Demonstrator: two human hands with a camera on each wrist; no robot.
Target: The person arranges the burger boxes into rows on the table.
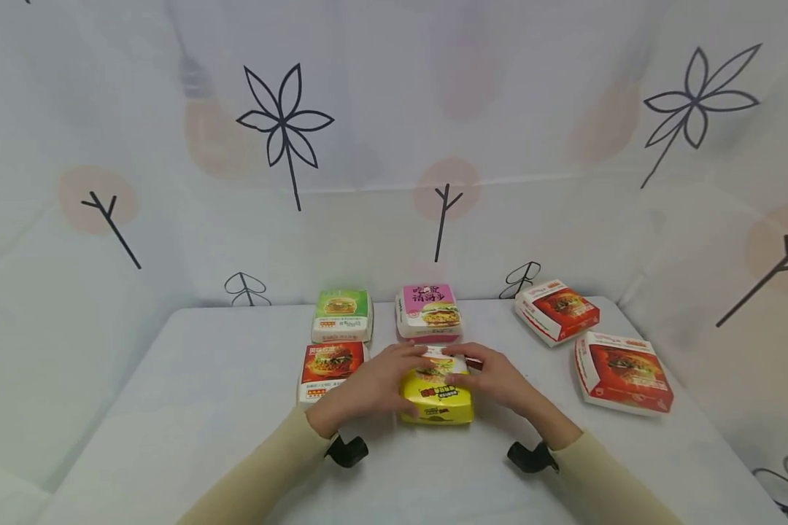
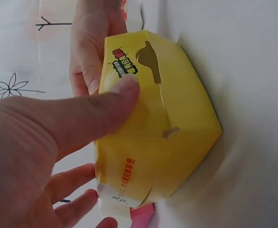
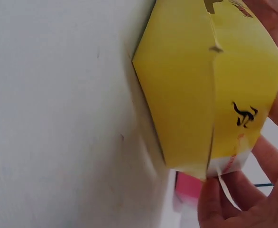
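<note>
A yellow cardboard burger box (image 1: 441,410) rests on the white table between both hands, its lid looking closed. My left hand (image 1: 376,380) holds the box's left side. In the left wrist view its thumb (image 2: 113,102) presses on the yellow face, while other fingertips touch the white-printed edge. From the right, my right hand (image 1: 501,379) reaches over the far part of the box. The right wrist view shows its fingers pinching the box's far end beside a thin white flap (image 3: 228,192). The underside of the box is hidden.
Behind stand a green burger box (image 1: 343,312) and a pink one (image 1: 428,310). A red box (image 1: 325,364) sits left of the left hand. Two more red boxes, one farther back (image 1: 554,310) and one nearer (image 1: 624,370), lie at the right. A patterned white cloth (image 1: 368,240) hangs behind.
</note>
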